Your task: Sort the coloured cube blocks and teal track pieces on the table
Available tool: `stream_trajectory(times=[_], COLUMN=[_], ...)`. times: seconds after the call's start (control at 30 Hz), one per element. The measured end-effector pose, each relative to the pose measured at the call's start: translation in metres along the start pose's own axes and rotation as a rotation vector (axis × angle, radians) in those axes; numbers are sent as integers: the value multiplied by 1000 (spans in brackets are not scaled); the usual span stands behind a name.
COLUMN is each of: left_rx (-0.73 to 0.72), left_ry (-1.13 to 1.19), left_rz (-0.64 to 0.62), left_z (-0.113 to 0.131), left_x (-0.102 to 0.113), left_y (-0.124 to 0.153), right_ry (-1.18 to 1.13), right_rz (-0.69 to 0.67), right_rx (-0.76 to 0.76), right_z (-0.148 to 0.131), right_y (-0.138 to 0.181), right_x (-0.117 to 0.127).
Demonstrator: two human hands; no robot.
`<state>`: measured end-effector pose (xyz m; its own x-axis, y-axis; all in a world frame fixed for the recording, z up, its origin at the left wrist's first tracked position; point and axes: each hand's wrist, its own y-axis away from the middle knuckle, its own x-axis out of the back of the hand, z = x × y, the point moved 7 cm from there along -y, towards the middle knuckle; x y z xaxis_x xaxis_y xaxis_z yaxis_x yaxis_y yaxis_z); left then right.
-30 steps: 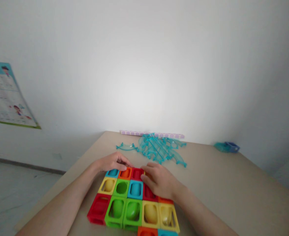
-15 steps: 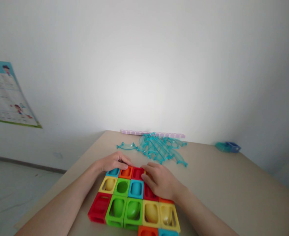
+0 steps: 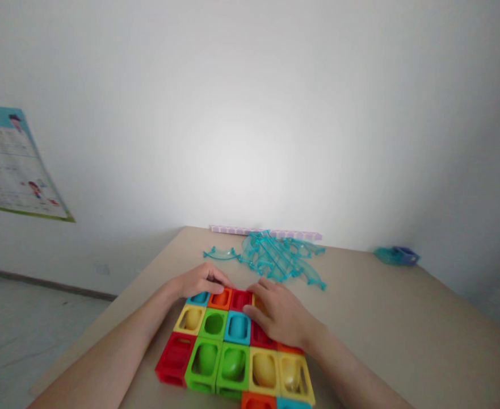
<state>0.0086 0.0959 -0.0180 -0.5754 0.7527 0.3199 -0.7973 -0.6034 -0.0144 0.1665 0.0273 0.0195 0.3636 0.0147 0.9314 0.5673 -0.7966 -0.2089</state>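
Observation:
Hollow toy blocks (image 3: pixel 238 328) in red, orange, yellow, green and blue lie joined in rows on the table before me. At the far row, my left hand (image 3: pixel 202 280) has its thumb on an orange block (image 3: pixel 219 299) and its fingers curled over the back edge. My right hand (image 3: pixel 281 313) is closed around a yellow block (image 3: pixel 259 305), just right of a red block (image 3: pixel 241 300) in the same row. Its palm covers part of the right-hand blocks, with a red block (image 3: pixel 261 336) partly showing beneath. The near end runs out of view.
Clear teal curved track pieces (image 3: pixel 275 255) are heaped beyond the blocks. A lilac patterned strip (image 3: pixel 270 233) lies along the wall. At the table's right rear sit a dark blue piece (image 3: pixel 406 255) and a teal piece (image 3: pixel 386 255). A poster (image 3: pixel 20 165) hangs at left.
Both hands stay at the far row. The right thumb and fingers have parted slightly, showing more of the yellow block. The whole view has shifted a little.

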Motion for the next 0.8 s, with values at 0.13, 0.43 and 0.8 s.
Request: stream_trajectory(times=[0.13,0.43,0.8], left_rx=[-4,14,-49], left_ry=[9,20,-103], left_rz=[-5,31,-12], left_z=[3,7,17], left_x=[-2,-3,-7], left_y=[-1,-3,-1], right_ry=[-7,-112,-262], right_rz=[4,95,285], right_rx=[-7,22,23], right_z=[-1,-5,0], right_y=[-3,-7,-6], right_x=[0,5,9])
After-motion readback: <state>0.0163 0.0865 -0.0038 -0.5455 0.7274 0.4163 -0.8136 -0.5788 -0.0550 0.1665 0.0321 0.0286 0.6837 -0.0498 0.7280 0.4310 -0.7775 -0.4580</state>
